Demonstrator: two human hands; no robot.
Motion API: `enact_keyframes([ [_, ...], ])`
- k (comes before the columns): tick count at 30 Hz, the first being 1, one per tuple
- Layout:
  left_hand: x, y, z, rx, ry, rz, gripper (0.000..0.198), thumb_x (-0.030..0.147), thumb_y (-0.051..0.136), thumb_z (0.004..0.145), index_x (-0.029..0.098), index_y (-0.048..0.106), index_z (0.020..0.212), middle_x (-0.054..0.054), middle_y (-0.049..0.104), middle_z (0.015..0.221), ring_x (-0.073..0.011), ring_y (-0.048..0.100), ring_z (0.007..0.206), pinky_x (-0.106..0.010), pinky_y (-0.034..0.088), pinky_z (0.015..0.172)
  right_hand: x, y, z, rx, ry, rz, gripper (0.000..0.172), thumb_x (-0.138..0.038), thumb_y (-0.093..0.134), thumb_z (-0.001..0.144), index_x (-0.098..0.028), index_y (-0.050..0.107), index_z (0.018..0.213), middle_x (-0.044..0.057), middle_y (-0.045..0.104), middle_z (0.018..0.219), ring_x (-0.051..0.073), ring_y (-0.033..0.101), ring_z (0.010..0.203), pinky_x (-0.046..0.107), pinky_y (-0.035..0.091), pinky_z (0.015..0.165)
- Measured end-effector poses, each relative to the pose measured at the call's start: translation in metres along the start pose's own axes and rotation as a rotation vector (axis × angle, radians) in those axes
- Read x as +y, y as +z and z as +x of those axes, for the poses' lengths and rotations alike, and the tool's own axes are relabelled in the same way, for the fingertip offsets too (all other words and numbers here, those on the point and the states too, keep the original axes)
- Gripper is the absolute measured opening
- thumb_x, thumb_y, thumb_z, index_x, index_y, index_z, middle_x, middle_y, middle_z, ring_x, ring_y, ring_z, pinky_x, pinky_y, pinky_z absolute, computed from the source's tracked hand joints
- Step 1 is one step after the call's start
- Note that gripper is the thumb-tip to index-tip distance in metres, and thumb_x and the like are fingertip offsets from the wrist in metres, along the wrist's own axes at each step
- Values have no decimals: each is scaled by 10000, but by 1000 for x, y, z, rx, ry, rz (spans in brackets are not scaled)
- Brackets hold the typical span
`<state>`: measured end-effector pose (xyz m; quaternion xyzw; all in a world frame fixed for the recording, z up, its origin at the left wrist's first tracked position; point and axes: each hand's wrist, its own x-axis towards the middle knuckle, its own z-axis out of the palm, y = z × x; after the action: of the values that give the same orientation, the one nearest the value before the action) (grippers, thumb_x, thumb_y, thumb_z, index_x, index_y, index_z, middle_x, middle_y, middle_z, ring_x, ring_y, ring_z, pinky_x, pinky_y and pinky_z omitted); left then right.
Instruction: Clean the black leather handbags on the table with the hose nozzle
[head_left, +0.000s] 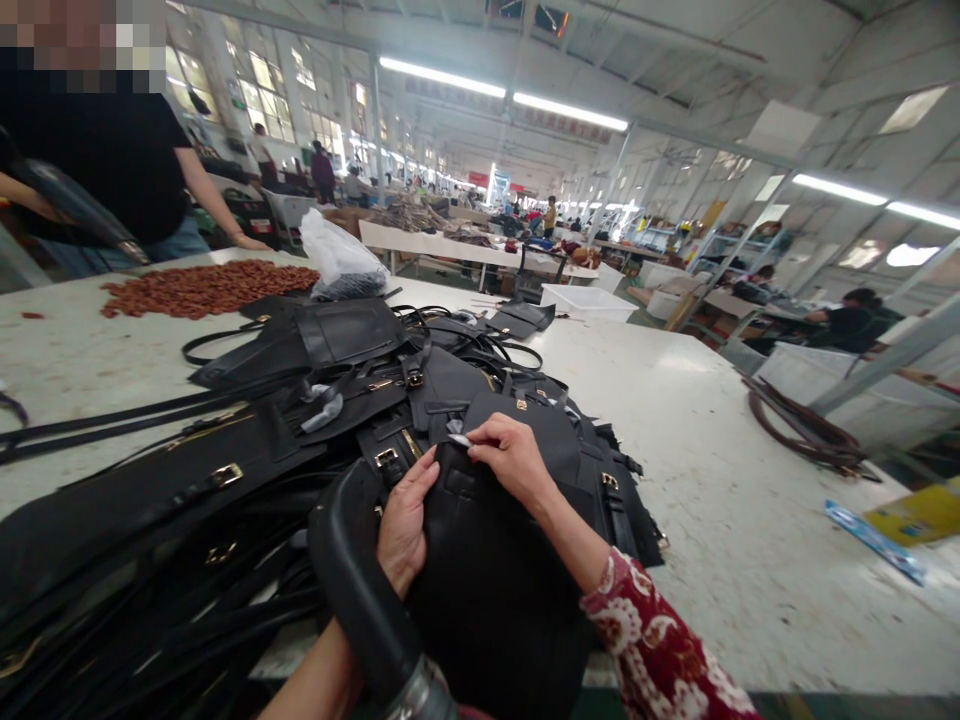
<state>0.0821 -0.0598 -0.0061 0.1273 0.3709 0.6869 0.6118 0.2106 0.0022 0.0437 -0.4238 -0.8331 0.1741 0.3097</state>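
Observation:
A black leather bag (pixel 487 570) stands in front of me at the near edge of a white worktable (pixel 675 400). My left hand (pixel 403 522) lies against the bag's left side, thumb and fingers gripping it. My right hand (pixel 512 455), in a red floral sleeve, pinches a small silvery wrapper (pixel 459 438) at the bag's top edge. A thick black handle (pixel 360 590) curves across the front of my left wrist. More black bags and straps with gold buckles (pixel 225 440) are heaped to the left and behind.
A heap of small reddish-brown pieces (pixel 202 288) and a clear plastic sack (pixel 341 262) lie at the table's far left. A person in a black shirt (pixel 112 160) stands there. A white tray (pixel 589 302) sits beyond. Coiled straps (pixel 802 425) hang at the right edge.

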Motion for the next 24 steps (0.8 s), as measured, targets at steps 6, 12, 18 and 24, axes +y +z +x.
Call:
enact_keyframes([
  [6, -1, -2, 2, -41, 13, 0, 392, 118, 616, 653, 163, 606, 1042, -63, 669, 966, -195, 607, 910, -284, 468, 820, 0, -3, -3, -16, -20, 17, 183, -158, 649, 648, -249, 659, 808, -34, 566, 767, 123, 544, 729, 216, 382, 651],
  [12, -1, -1, 1, -14, -13, 11, 396, 102, 602, 657, 178, 602, 1046, -59, 679, 929, -206, 624, 869, -309, 493, 780, -6, 3, 2, 20, -14, 45, 129, -156, 654, 624, -252, 672, 708, -45, 570, 691, 116, 543, 681, 212, 375, 612],
  [18, 0, -1, 0, -33, 1, 29, 338, 115, 596, 668, 175, 617, 1000, -56, 687, 888, -199, 633, 834, -310, 494, 774, 33, -16, -2, 282, 189, 83, 229, -301, 541, 731, -198, 653, 903, -4, 644, 803, 122, 573, 681, 220, 436, 618],
  [24, -5, -8, 9, 44, 67, 44, 244, 156, 620, 652, 146, 647, 894, -48, 689, 851, -184, 638, 795, -281, 498, 753, 142, -100, -87, 540, 618, -108, 438, -426, 482, 695, -87, 659, 909, 77, 647, 623, 198, 576, 531, 324, 453, 526],
])
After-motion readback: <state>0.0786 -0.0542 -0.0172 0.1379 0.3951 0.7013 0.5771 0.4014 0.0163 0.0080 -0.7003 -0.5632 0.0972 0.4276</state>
